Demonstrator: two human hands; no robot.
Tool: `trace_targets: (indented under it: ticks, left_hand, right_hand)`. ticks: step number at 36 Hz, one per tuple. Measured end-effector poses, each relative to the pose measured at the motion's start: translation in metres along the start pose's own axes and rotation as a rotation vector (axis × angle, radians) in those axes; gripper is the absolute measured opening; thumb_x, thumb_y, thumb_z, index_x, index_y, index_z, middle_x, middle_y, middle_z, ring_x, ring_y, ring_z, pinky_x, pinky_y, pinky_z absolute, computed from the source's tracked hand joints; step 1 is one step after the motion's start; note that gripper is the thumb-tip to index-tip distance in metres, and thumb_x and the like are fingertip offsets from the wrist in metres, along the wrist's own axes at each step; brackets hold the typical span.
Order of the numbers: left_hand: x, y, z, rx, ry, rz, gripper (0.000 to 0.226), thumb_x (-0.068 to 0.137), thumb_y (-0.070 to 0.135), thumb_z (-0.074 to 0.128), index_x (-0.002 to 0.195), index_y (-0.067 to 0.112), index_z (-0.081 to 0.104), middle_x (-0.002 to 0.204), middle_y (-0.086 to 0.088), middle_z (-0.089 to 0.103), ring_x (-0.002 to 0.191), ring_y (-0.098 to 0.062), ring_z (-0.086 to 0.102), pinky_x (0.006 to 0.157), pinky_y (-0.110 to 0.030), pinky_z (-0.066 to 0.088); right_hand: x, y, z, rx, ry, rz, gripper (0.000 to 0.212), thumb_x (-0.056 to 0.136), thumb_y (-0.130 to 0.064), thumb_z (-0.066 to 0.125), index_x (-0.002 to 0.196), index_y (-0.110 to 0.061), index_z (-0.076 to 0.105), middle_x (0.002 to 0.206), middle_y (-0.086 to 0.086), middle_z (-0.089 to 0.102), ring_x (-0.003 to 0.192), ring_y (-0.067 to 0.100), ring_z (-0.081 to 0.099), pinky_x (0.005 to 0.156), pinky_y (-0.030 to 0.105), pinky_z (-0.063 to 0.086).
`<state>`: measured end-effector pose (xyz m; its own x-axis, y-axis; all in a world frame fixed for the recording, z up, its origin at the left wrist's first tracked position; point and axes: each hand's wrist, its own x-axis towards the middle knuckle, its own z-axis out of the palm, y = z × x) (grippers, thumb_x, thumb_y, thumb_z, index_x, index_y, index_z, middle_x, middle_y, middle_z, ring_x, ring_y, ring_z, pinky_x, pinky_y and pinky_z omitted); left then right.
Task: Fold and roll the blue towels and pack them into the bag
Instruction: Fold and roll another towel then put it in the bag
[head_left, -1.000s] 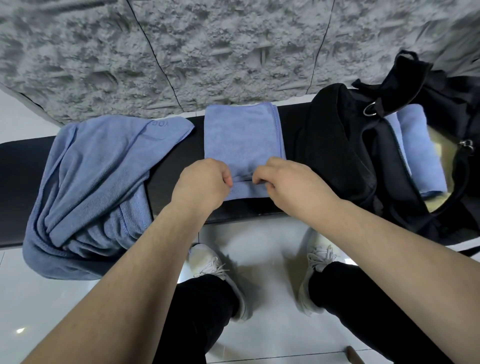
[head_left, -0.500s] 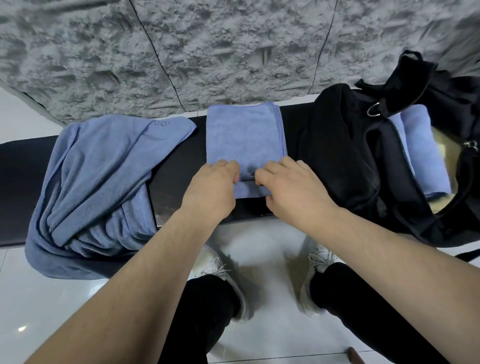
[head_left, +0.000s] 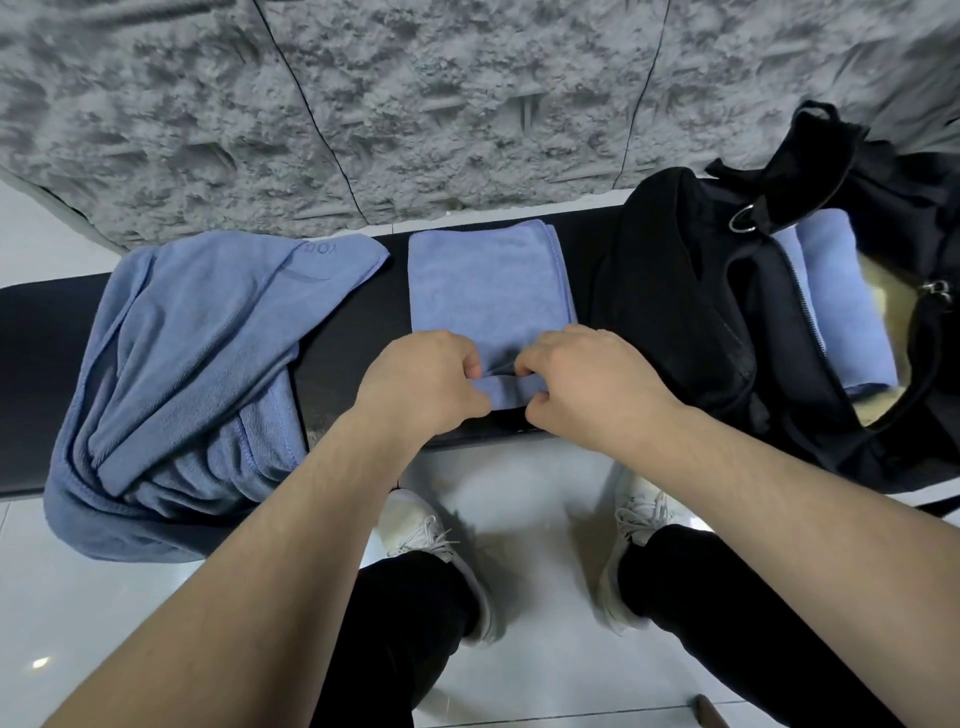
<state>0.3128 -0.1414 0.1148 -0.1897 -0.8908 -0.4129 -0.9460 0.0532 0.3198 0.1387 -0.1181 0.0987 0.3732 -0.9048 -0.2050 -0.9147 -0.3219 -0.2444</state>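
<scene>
Fingers (head_left: 475, 366) of the left hand (head_left: 421, 384) and of the right hand (head_left: 592, 387) curl over the near end of the folded towel (head_left: 488, 291), pinching a short rolled turn of cloth between fingertips and thumbs. Both hands sit side by side at the towel's near edge, almost touching each other, with the flat remainder of the towel stretching away toward the grey wall (head_left: 415, 104).

Blue towels counted: one under the hands, one rumpled heap (head_left: 192, 364) to the left, and two rolled ones (head_left: 841, 301) lying side by side inside the open black bag (head_left: 685, 312) on the right. The heap hangs over the near edge of the bench (head_left: 41, 353), and the bag's side just meets the folded towel's right edge. A bare strip of black bench shows between heap and folded towel. Two white shoes (head_left: 431, 535) stand on the pale floor below the bench's near edge.
</scene>
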Motion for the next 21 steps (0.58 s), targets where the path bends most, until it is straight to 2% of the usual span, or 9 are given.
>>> trace_targets:
  ticks: [5,7,10,14,18,21]
  left_hand:
    - [0.0013,0.0002,-0.0019,0.013,-0.016,-0.015,0.018,0.079,0.03,0.067,0.097,0.028,0.067,0.093,0.012,0.063,0.09,-0.014,0.06,0.08,-0.032,0.054]
    - [0.0015,0.0,-0.0026,0.002,-0.01,-0.018,0.019,0.08,0.029,0.068,0.098,0.027,0.068,0.094,0.011,0.064,0.09,-0.014,0.06,0.081,-0.033,0.054]
    - [0.0017,-0.0015,-0.0033,-0.021,-0.004,-0.02,0.016,0.081,0.031,0.068,0.097,0.028,0.067,0.091,0.01,0.063,0.087,-0.013,0.06,0.077,-0.031,0.052]
    - [0.0018,-0.003,-0.0017,-0.067,0.01,-0.012,0.012,0.08,0.027,0.065,0.091,0.028,0.063,0.086,0.008,0.062,0.078,-0.014,0.058,0.069,-0.03,0.049]
    - [0.0028,-0.0043,-0.0024,-0.131,0.081,0.012,0.021,0.08,0.018,0.065,0.097,0.024,0.056,0.101,0.006,0.055,0.087,-0.02,0.058,0.078,-0.038,0.052]
    - [0.0035,-0.0024,-0.0007,-0.103,0.096,0.015,0.016,0.081,0.014,0.063,0.092,0.025,0.057,0.1,0.006,0.054,0.09,-0.02,0.057,0.079,-0.04,0.051]
  right_hand:
    - [0.0024,0.0014,-0.0006,0.042,-0.022,0.025,0.026,0.084,-0.017,0.05,0.105,-0.022,0.066,0.1,-0.005,0.062,0.095,0.02,0.054,0.079,0.032,0.047]
    - [0.0043,0.0029,0.0014,0.064,-0.003,0.045,0.026,0.083,-0.018,0.05,0.104,-0.023,0.067,0.1,-0.006,0.063,0.093,0.019,0.054,0.073,0.031,0.044]
    - [0.0051,0.0042,0.0026,0.073,0.026,0.067,0.027,0.083,-0.019,0.051,0.106,-0.026,0.064,0.088,-0.008,0.057,0.084,0.018,0.051,0.066,0.029,0.035]
    - [0.0057,0.007,0.0016,0.146,0.036,0.105,0.029,0.084,-0.022,0.051,0.112,-0.026,0.048,0.088,-0.004,0.065,0.077,0.023,0.057,0.065,0.036,0.05]
    - [0.0065,0.0094,0.0032,0.154,0.07,0.105,0.024,0.086,-0.021,0.051,0.109,-0.025,0.044,0.083,-0.001,0.064,0.072,0.026,0.057,0.066,0.04,0.051]
    - [0.0064,0.009,0.005,0.165,0.072,0.085,0.02,0.088,-0.018,0.05,0.107,-0.025,0.049,0.085,-0.001,0.06,0.076,0.024,0.053,0.065,0.037,0.048]
